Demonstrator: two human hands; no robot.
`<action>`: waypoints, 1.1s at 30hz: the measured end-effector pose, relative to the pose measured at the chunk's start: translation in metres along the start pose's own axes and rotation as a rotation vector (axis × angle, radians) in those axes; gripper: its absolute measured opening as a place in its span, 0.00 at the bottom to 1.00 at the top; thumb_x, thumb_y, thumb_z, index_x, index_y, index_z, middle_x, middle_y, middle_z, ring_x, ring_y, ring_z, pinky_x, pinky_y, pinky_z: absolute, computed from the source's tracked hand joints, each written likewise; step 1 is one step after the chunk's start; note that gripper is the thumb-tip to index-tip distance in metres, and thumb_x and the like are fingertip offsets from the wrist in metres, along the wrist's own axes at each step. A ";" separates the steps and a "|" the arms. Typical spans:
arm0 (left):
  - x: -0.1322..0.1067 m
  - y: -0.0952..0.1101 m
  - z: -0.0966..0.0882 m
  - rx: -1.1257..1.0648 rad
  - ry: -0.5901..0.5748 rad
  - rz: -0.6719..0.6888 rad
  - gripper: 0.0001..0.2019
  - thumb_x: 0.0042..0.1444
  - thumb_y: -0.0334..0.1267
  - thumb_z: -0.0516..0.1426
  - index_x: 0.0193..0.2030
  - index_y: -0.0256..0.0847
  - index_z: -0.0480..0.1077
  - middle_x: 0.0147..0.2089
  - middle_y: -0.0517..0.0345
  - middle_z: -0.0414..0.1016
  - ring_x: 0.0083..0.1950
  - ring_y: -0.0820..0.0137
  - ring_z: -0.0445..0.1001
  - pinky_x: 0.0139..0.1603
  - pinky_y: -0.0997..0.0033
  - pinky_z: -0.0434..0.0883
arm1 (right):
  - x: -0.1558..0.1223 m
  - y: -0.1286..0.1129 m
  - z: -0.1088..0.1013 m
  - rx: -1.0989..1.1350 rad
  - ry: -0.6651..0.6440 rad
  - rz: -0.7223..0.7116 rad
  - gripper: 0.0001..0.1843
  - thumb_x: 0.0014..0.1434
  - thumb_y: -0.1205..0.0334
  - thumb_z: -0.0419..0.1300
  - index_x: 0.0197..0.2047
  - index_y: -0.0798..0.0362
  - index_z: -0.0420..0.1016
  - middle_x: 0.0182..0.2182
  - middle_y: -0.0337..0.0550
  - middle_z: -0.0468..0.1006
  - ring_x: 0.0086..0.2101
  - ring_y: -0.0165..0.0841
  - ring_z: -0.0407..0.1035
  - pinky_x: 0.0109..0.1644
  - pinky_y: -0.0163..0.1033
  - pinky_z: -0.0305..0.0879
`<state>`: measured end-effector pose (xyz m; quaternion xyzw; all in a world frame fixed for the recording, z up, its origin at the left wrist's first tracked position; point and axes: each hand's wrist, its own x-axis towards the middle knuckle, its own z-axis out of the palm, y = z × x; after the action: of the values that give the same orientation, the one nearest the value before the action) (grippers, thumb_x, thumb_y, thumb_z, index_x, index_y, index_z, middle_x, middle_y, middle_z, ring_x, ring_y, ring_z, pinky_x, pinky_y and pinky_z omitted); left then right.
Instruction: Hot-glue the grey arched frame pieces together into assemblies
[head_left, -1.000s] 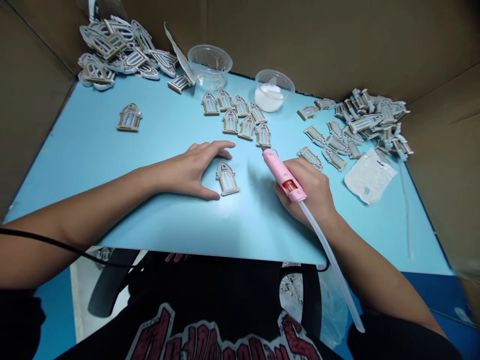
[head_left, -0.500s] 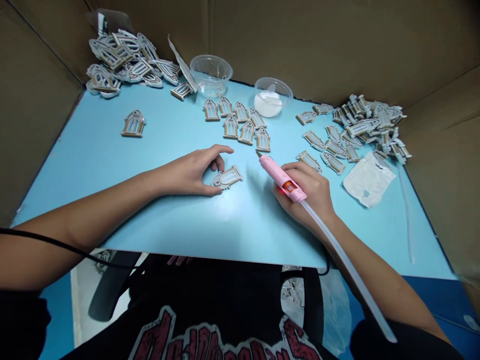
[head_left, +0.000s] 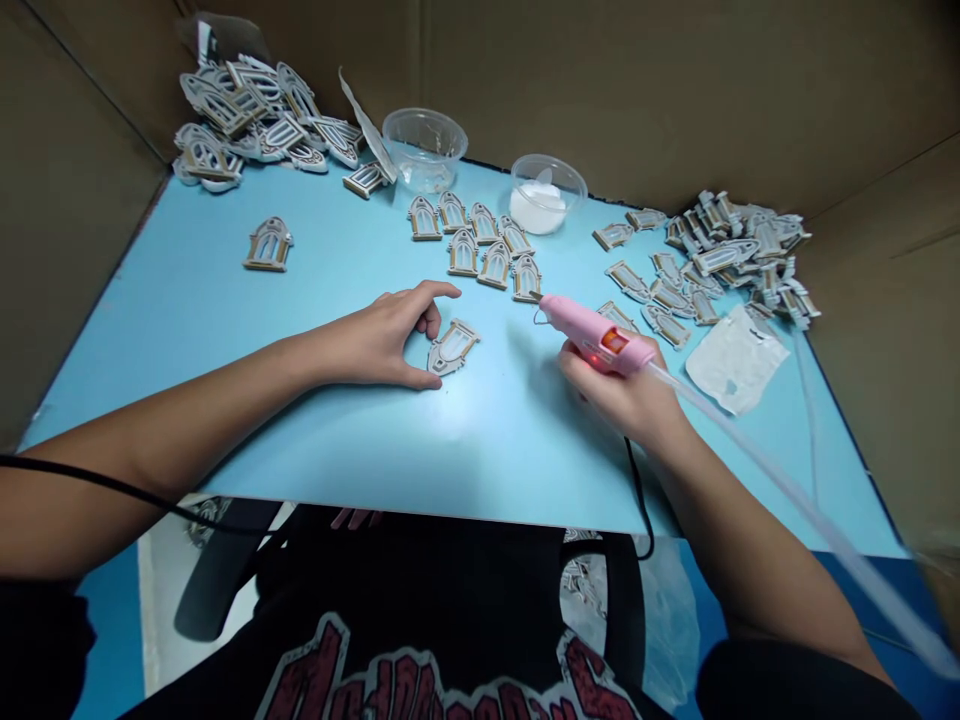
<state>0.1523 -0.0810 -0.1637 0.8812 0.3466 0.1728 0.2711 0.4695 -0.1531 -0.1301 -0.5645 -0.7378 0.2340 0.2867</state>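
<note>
A small grey-and-tan arched window piece (head_left: 452,346) is laid flat mid-way across the light blue tabletop (head_left: 225,330), touched at its base by the thumb of the unclenched left hand (head_left: 379,335). A pink plastic glue gun (head_left: 592,335) is grasped tightly by the right hand (head_left: 630,395), with its nozzle held just right of the piece.

Black T-shirt (head_left: 450,590), red lettering (head_left: 405,685) edged white, black sleeves (head_left: 37,650), bare forearms (head_left: 187,430)

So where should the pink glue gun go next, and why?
Probably bring the pink glue gun left, nozzle down onto the arched window piece. The left hand steadies that piece on the blue table, while the right hand holds the gun with its tip apart from it.
</note>
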 end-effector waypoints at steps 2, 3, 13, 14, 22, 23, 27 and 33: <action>0.000 0.000 0.001 0.023 0.024 0.004 0.47 0.47 0.55 0.70 0.71 0.48 0.56 0.53 0.51 0.75 0.54 0.56 0.74 0.56 0.57 0.71 | 0.003 0.004 -0.001 0.171 -0.064 0.174 0.25 0.59 0.62 0.59 0.60 0.46 0.77 0.26 0.34 0.72 0.21 0.29 0.62 0.22 0.36 0.60; -0.001 0.000 0.002 0.028 0.026 0.007 0.48 0.47 0.56 0.70 0.72 0.49 0.56 0.57 0.49 0.74 0.58 0.54 0.73 0.59 0.55 0.70 | 0.004 0.006 -0.001 0.251 -0.086 0.246 0.27 0.58 0.62 0.60 0.61 0.46 0.76 0.27 0.35 0.73 0.20 0.29 0.62 0.20 0.35 0.58; 0.000 0.003 0.002 -0.013 -0.064 -0.007 0.49 0.53 0.54 0.68 0.76 0.49 0.48 0.70 0.44 0.70 0.73 0.49 0.63 0.71 0.48 0.59 | 0.015 0.005 -0.003 0.450 -0.057 0.355 0.13 0.54 0.55 0.66 0.42 0.51 0.75 0.29 0.39 0.76 0.22 0.30 0.69 0.19 0.33 0.58; 0.001 0.003 0.002 -0.020 -0.068 -0.012 0.49 0.53 0.54 0.68 0.76 0.49 0.48 0.70 0.45 0.70 0.74 0.49 0.62 0.72 0.47 0.58 | 0.015 0.004 -0.003 0.446 -0.033 0.350 0.13 0.55 0.53 0.66 0.41 0.51 0.75 0.30 0.40 0.77 0.22 0.30 0.71 0.19 0.34 0.59; 0.003 0.004 0.006 -0.038 -0.016 -0.043 0.54 0.45 0.56 0.72 0.74 0.48 0.52 0.64 0.45 0.72 0.67 0.50 0.69 0.70 0.47 0.62 | 0.017 0.003 -0.005 0.673 -0.003 0.370 0.07 0.50 0.59 0.65 0.31 0.51 0.73 0.29 0.38 0.77 0.14 0.22 0.58 0.16 0.35 0.47; 0.003 0.005 0.006 -0.035 0.003 -0.043 0.54 0.45 0.56 0.72 0.74 0.47 0.52 0.63 0.45 0.73 0.66 0.50 0.70 0.70 0.47 0.63 | 0.017 0.003 -0.004 0.701 -0.008 0.372 0.06 0.50 0.60 0.65 0.31 0.51 0.74 0.28 0.37 0.76 0.14 0.22 0.57 0.16 0.35 0.46; 0.001 0.010 0.007 0.004 0.098 -0.013 0.54 0.45 0.53 0.73 0.74 0.47 0.51 0.61 0.46 0.73 0.63 0.51 0.72 0.67 0.48 0.65 | 0.013 0.002 0.000 0.662 -0.054 0.381 0.07 0.47 0.59 0.64 0.30 0.51 0.73 0.28 0.38 0.77 0.16 0.25 0.63 0.16 0.35 0.51; -0.002 0.019 0.007 0.142 0.258 0.083 0.56 0.44 0.54 0.74 0.75 0.45 0.50 0.60 0.49 0.74 0.59 0.53 0.73 0.61 0.54 0.65 | -0.001 -0.009 0.006 0.517 -0.297 0.323 0.12 0.56 0.50 0.60 0.31 0.50 0.71 0.16 0.34 0.68 0.15 0.29 0.61 0.18 0.35 0.52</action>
<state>0.1644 -0.0966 -0.1582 0.8821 0.3532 0.2710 0.1540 0.4595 -0.1560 -0.1284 -0.5427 -0.5888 0.5354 0.2687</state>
